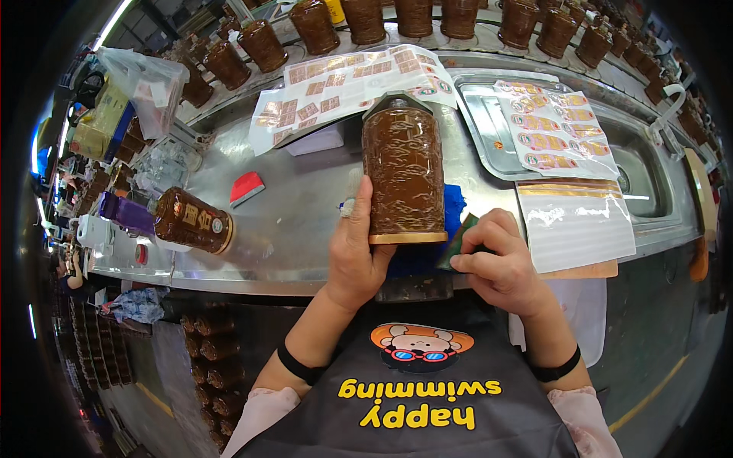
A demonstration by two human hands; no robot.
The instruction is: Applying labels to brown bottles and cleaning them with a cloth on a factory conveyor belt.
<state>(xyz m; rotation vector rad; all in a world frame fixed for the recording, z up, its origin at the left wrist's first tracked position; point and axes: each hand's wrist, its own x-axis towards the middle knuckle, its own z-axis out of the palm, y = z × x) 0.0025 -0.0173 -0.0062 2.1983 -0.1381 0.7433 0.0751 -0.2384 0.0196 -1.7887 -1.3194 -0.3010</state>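
Note:
A brown, glossy bottle (pixel 403 175) with raised relief and a gold base band stands in front of me, its dark neck pointing away. My left hand (pixel 355 248) grips its left side, and a pale wrap (pixel 354 185) covers one finger. Beside the bottle's lower right, my right hand (pixel 500 259) pinches a thin, flat green piece (pixel 460 243) between thumb and fingers. Behind that piece lies blue cloth (pixel 453 200), which also shows under the bottle. Whether the green piece touches the bottle I cannot tell.
Sticker sheets (pixel 336 88) lie at the back, and another sheet (pixel 561 126) rests on a metal tray (pixel 477 114) near a sink (pixel 649 179). At left are a labelled brown bottle (pixel 191 220) lying tilted and a red-and-white item (pixel 246 188). A row of brown bottles (pixel 363 21) lines the far side.

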